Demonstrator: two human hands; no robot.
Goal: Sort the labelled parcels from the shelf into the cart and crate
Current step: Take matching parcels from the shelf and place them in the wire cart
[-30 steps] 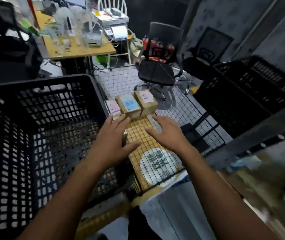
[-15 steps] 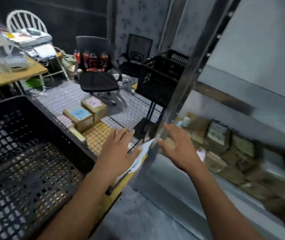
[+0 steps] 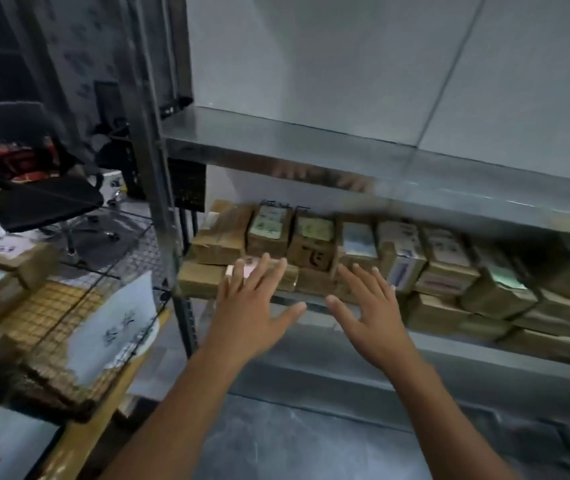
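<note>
Motion blur softens the whole view. Two bare forearms reach toward a metal shelf. The left hand and right hand are spread flat with straight fingers, each grip released and grasping nothing.

The left fingertips overlap a pink-labelled parcel at the front of the lower row; whether they touch it cannot be told. The right hand hovers just in front of the brown parcels, which fill the lower shelf board in stacked rows. Their green, blue and pink labels are smeared and the writing is unreadable. The rows run out of frame at the right, and the upper board shades those at the back.

At left, past the shelf's upright post, a wire cart is cut off by the frame edge. It holds cardboard boxes with pink and blue labels, and a white sheet with dark writing sits against its wire side. A black office chair stands behind the cart.
</note>
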